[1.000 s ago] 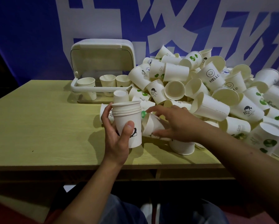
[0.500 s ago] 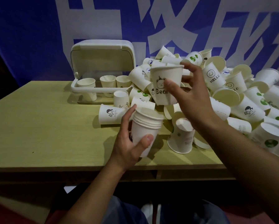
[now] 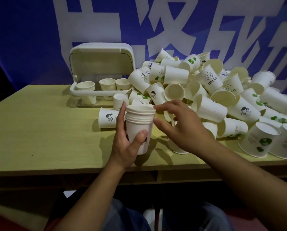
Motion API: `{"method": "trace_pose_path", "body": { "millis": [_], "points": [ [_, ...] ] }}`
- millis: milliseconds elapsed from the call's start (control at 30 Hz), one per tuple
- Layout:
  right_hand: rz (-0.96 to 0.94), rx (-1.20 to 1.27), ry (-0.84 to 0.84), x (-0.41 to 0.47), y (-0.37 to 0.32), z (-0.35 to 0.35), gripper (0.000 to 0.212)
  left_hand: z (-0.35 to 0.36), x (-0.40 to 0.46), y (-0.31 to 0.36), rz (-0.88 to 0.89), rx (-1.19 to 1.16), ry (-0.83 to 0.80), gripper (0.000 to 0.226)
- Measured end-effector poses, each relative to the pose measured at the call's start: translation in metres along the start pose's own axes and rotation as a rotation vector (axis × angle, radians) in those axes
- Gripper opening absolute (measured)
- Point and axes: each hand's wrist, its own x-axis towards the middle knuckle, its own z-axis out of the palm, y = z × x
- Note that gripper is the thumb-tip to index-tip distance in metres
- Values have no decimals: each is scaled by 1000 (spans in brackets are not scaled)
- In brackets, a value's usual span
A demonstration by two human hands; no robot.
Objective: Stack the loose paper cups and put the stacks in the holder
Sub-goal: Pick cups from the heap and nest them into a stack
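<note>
A pale yellow-green wooden surface [image 3: 39,130] stands before a blue banner [image 3: 22,39] with large white characters, and the person sits at its near edge, knees in blue trousers [image 3: 122,219] showing below. Nearest, the left hand [image 3: 127,145] grips a stack of nested white cups [image 3: 139,124], thumb across its front and fingers curled round its far-left side, holding it upright just above the surface. The right hand [image 3: 181,129] sits just beside the stack on its right, fingers loosely spread and lightly bent, forefinger and thumb tips close to the stack's rims; whether they touch the cups cannot be told, and the hand holds nothing. Under that hand's wrist an upside-down cup [image 3: 177,148] stands on the surface. Left of the stack a single cup with a small cartoon figure [image 3: 108,117] lies on its side, and behind it another cup [image 3: 120,100] stands mouth down. To the right a big pile of loose cups [image 3: 214,97] spreads across the surface to the frame's edge, some printed with green leaves, some with a smiley and HELLO. Farthest back on the left, the white holder [image 3: 102,92] rests with its lid [image 3: 102,62] raised open; three cups stand upright in a row inside it, touching the pile's left edge.
</note>
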Motion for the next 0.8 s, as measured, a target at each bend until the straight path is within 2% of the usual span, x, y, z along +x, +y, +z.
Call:
{"method": "trace_pose_path", "body": {
  "millis": [133, 233, 300, 400, 533, 633, 800],
  "points": [
    [62, -293, 21, -7, 13, -19, 49, 2, 0, -1, -23, -17, -40, 82],
    [165, -514, -101, -14, 22, -24, 60, 2, -2, -1, -22, -17, -64, 80],
    [208, -534, -190, -17, 25, -24, 59, 2, -2, -2, -21, -5, -78, 78],
    [201, -429, -180, -14, 26, -24, 55, 2, -2, -2, -24, 19, -94, 76],
    [153, -141, 70, -5, 23, -38, 55, 0, -3, -4, -13, 12, -101, 73],
    [94, 23, 250, 1, 17, -47, 46, -1, -3, -4, 6, 39, -152, 73],
    [88, 273, 269, 3, 6, -38, 41, 3, -5, -3, 19, 83, -224, 74]
  ]
}}
